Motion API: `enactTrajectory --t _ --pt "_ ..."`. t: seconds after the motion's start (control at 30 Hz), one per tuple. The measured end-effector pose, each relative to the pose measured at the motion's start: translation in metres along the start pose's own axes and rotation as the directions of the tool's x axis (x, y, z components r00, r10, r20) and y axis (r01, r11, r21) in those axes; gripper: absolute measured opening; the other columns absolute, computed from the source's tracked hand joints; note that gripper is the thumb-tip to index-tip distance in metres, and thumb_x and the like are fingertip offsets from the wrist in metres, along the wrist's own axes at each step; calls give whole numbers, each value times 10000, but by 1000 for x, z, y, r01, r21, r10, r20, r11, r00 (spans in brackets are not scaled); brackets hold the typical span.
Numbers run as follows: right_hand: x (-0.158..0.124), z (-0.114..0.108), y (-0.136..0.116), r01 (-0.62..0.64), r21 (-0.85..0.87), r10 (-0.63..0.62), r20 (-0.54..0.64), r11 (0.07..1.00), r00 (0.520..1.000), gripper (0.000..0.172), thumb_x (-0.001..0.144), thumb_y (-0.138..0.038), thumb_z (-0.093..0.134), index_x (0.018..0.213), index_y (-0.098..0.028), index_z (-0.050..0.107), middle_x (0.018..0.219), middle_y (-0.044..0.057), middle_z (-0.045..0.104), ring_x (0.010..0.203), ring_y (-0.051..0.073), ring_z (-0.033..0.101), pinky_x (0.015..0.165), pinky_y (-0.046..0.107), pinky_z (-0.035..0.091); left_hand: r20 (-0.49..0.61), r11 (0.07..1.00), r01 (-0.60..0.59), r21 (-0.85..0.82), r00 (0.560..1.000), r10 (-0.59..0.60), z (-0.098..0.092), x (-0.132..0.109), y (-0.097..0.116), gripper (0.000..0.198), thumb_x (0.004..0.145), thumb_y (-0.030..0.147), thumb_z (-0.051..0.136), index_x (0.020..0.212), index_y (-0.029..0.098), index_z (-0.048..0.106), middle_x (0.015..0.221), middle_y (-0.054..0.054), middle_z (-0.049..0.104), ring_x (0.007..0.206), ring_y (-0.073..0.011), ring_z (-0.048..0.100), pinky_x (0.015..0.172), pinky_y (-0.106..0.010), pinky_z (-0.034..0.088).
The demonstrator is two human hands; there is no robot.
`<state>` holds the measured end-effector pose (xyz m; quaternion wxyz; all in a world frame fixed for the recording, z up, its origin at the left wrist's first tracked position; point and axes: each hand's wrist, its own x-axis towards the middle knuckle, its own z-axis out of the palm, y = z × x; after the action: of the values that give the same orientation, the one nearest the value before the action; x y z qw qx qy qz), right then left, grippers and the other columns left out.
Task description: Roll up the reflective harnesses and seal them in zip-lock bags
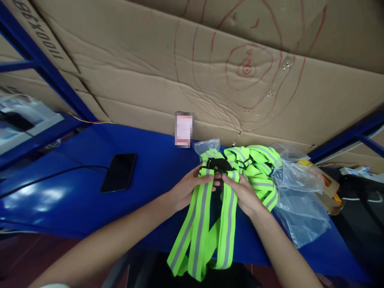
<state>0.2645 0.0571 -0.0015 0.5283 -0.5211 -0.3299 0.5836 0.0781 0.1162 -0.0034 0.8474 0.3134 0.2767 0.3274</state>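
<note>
Between both hands hangs a neon-green reflective vest (201, 224) made of straps with grey stripes, its long loops dropping over the table's front edge. My left hand (192, 186) is closed around the left straps near a black part (220, 165) at the top. My right hand (241, 192) pinches the right strap, thumb on its front. Fingertips of the two hands come close together below the black part. Just behind and to the right lies a pile of more green reflective straps (261, 160), partly inside a clear plastic bag (303, 200).
A black phone-like device (119, 172) with a cable lies on the blue table (75, 148) at left. A small blurred card or pack (183, 130) stands against the cardboard wall (135, 72). A small clear bag (207, 146) and an open cardboard box (331, 190) are nearby.
</note>
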Motion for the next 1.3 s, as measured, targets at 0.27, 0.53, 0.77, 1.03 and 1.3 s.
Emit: enactTrajectory --t 0.27,0.53,0.77,1.03,1.3 --pt "-1 -10 -4 -108 87 101 89 990 991 381 694 -348 927 1011 -230 751 1060 44 792 965 223 751 875 342 591 141 994 104 -39 985 -98 -5 -1 -2 342 746 140 880 1063 133 751 1132 -127 787 985 -230 769 858 -298 624" --pt "-2 -14 -5 -44 -15 47 330 999 943 407 747 -359 887 1111 -233 756 1094 35 764 1027 223 706 956 377 553 180 997 66 51 981 -74 -7 -5 9 320 854 234 818 1143 176 694 1274 -136 740 835 -194 769 706 -295 625" --pt "-1 -14 -8 249 -149 -230 132 957 964 888 703 -370 918 1479 -410 488 1594 -27 471 1482 220 437 1194 375 411 175 994 13 106 984 -32 -9 -3 14 349 779 304 881 1057 150 736 1103 -116 783 804 -185 738 710 -282 597" --pt "3 -6 5 84 -164 -59 156 983 986 272 844 -462 792 997 -238 766 1084 23 781 1069 223 724 1019 386 558 -10 970 -171 171 984 175 -7 1 6 395 716 284 919 1058 208 735 938 -5 776 823 -173 720 793 -273 558" --pt "-2 -6 -10 -52 122 40 94 991 995 358 709 -408 898 975 -225 744 822 -4 754 735 206 726 777 388 645 207 959 267 96 937 -282 -10 1 -4 354 717 213 905 1035 155 760 962 -71 796 813 -205 750 811 -323 588"
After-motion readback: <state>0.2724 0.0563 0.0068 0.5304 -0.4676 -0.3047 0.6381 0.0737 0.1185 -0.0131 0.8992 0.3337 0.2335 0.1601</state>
